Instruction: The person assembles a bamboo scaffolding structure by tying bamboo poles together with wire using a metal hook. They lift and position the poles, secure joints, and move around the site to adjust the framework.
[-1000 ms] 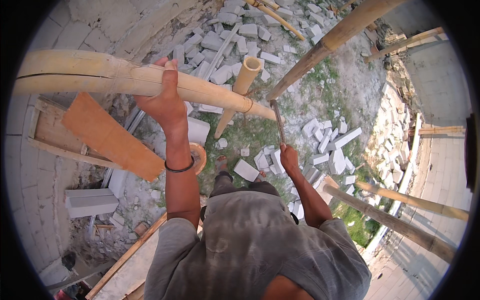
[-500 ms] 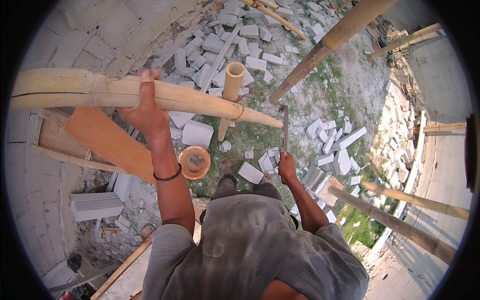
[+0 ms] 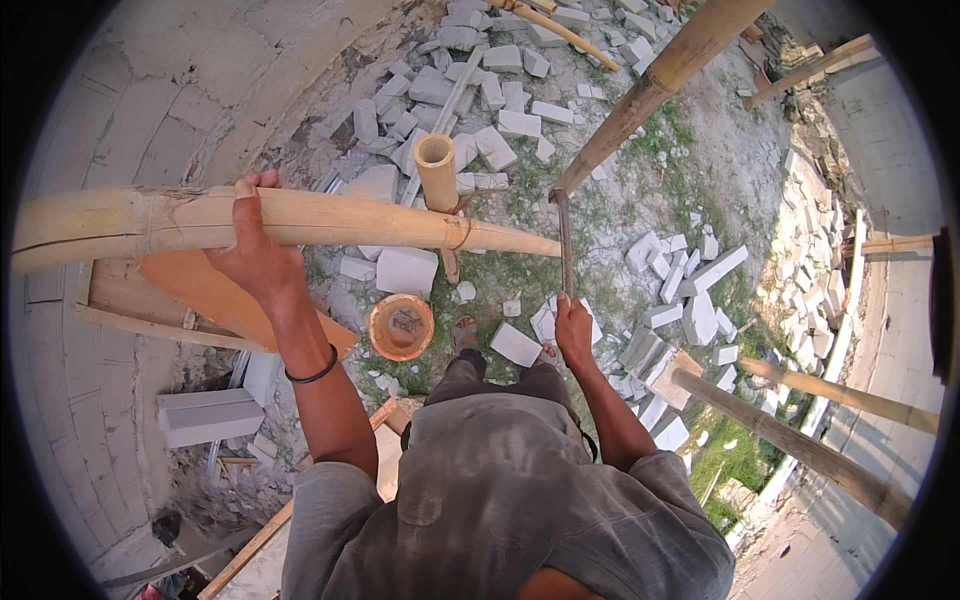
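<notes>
Evidently, the left hand (image 3: 262, 262) is wrapped around a bamboo pole (image 3: 350, 220), which stretches rightward from it, while the right hand (image 3: 573, 328) clasps a hooked metal bar (image 3: 567, 230) pointing ahead. Good control probably means a firm left hold, the hook kept clear of those fingers and of the bamboo post (image 3: 437, 180) between both hands. No brand or writing is readable.

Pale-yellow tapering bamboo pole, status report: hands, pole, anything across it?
Left hand gripping pale-yellow tapering bamboo pole. Right hand gripping slim, dark, hooked, metal-looking bar. Hollow tan bamboo post crossing behind pole.
</notes>
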The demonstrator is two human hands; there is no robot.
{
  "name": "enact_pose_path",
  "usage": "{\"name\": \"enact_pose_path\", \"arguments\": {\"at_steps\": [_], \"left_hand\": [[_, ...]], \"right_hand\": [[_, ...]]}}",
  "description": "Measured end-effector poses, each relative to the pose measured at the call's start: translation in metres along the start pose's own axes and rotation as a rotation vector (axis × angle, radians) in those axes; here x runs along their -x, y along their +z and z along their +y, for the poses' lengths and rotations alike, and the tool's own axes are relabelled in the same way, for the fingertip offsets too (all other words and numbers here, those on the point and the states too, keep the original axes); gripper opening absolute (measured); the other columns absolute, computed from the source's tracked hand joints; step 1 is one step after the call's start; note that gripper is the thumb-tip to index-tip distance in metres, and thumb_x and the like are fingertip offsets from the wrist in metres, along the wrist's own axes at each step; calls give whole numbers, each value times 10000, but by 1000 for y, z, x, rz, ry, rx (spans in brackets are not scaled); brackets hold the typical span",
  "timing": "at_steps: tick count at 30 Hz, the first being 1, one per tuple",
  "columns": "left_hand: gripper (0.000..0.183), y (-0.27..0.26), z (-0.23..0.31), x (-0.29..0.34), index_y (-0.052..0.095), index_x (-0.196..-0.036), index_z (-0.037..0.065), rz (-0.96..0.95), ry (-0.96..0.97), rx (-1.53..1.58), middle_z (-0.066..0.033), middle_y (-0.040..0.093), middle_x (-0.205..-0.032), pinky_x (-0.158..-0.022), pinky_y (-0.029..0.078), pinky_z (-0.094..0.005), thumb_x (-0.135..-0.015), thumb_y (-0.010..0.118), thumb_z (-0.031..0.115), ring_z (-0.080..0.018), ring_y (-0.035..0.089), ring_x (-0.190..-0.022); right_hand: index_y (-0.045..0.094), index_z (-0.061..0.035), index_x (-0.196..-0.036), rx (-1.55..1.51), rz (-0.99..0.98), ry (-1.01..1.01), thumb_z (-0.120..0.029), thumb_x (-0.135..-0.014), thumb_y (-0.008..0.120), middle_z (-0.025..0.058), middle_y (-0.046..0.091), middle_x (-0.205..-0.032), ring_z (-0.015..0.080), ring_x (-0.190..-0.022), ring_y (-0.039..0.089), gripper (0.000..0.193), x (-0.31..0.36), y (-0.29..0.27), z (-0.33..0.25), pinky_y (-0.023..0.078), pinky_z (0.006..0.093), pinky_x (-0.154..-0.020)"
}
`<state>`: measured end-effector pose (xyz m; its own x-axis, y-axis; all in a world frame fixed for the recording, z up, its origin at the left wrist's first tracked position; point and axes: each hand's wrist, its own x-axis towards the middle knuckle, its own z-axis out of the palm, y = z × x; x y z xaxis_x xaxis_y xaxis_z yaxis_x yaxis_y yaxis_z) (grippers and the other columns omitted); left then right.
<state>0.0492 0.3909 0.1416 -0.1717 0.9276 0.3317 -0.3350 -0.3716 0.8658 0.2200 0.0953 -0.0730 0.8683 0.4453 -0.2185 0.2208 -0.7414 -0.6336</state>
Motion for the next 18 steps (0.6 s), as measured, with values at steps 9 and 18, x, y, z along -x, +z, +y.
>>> {"name": "enact_pose_path", "arguments": {"at_steps": [9, 18], "left_hand": [[249, -3, -10, -19, 496, -1007, -104, -89, -11, 37, -193, 588, -908, -752, 556, -421, -819, 556, 47, -298, 633, -794], [233, -9, -3, -51, 501, -986, -95, -162, -42, 61, -190, 586, -893, -749, 561, -418, -794, 580, 8, -286, 634, -767]], "right_hand": [[493, 0, -708, -675, -122, -434, -459, -965, 407, 113, 487, -532, 255, -457, 457, 533, 46, 5, -31, 355, 359, -460], [523, 15, -738, -388, -252, -204, -401, -957, 430, 142, 459, -543, 317, -488, 479, 479, 18, -13, -8, 379, 395, -498]]}}
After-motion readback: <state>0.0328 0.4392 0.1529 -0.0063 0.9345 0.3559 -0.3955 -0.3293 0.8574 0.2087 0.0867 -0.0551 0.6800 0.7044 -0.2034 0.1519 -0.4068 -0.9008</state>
